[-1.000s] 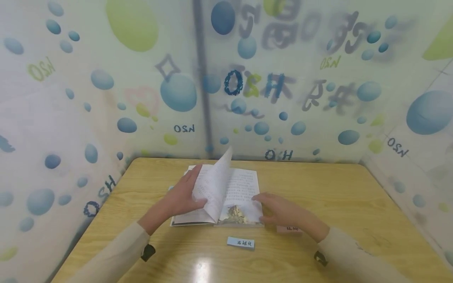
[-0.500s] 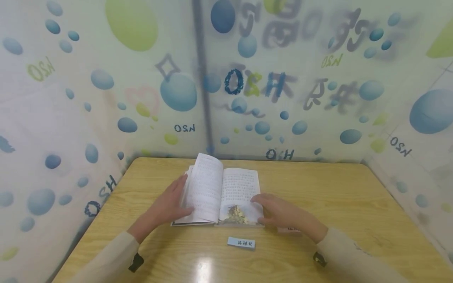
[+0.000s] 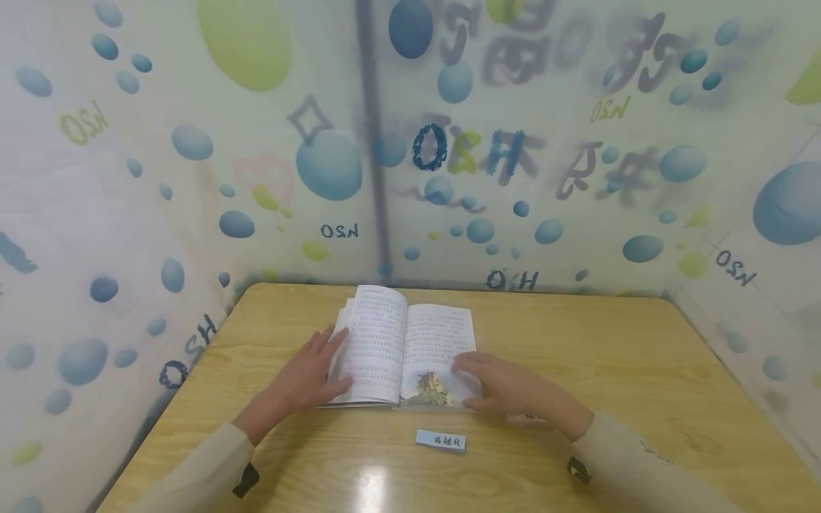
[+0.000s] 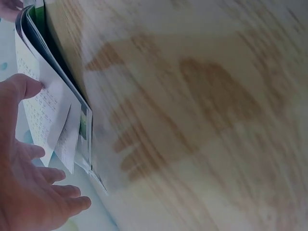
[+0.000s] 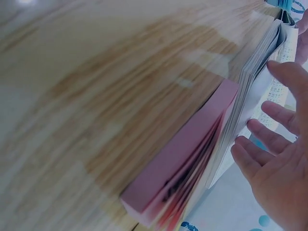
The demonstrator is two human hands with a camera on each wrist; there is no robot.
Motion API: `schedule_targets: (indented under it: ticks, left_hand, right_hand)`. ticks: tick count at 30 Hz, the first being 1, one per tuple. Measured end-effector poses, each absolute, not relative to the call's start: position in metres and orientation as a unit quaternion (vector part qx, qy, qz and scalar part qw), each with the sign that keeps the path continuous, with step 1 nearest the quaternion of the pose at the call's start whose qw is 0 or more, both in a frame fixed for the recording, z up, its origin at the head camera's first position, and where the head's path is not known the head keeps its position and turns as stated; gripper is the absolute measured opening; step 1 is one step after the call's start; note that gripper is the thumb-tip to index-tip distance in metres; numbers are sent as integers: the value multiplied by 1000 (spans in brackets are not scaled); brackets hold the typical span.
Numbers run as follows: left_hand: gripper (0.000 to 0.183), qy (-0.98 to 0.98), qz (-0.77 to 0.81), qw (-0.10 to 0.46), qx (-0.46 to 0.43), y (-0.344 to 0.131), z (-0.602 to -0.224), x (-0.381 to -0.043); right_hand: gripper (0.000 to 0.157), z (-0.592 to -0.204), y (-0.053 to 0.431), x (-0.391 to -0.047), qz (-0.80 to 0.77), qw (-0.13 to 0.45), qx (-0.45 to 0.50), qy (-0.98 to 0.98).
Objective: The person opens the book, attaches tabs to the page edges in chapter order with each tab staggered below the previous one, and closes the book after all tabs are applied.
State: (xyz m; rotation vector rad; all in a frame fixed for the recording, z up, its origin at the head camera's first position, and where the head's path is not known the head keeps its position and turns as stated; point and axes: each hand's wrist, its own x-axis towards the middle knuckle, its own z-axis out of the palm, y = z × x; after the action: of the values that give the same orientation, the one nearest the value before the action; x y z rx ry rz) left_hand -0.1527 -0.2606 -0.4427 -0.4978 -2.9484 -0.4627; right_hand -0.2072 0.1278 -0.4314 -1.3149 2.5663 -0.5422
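Observation:
An open book [image 3: 378, 349] lies on the wooden table, printed text on both pages and a picture at the lower right. My left hand [image 3: 304, 381] is at the left page's outer edge, fingers spread and thumb touching the page. Seen from the left wrist, the thumb [image 4: 31, 88] meets the printed leaf while the other fingers extend past the loose page edges. My right hand [image 3: 513, 385] rests at the right page's outer edge. The right wrist view shows that hand's fingers [image 5: 269, 137] loosely spread along the page [image 5: 255, 96].
A small blue paper block [image 3: 440, 440] with handwriting lies in front of the book. Beside the book, mostly under my right forearm, is a pink block of paper [image 5: 178, 154]. A patterned curtain [image 3: 545, 178] stands behind the table [image 3: 577, 320].
The raised leaf has swung over to the left and now lies nearly flat on the left side. My left hand has moved left, off the leaf's middle; the right hand has barely moved.

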Motion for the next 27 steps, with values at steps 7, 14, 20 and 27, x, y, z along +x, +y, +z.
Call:
schedule_targets:
  ticks: [7, 14, 20, 27]
  left_hand:
    - [74, -973, -142, 46, -177, -260, -440, -149]
    - [71, -979, -119, 16, -162, -259, -440, -148]
    - [64, -978, -106, 37, -178, -244, -438, -155]
    - [64, -970, -87, 25, -224, -206, -439, -165]
  right_hand:
    - [62, -433, 126, -208, -182, 104, -467, 859]
    - [67, -434, 125, -212, -187, 132, -446, 865]
    - [69, -435, 128, -217, -186, 148, -434, 869]
    - [64, -434, 129, -216, -192, 150, -438, 865]
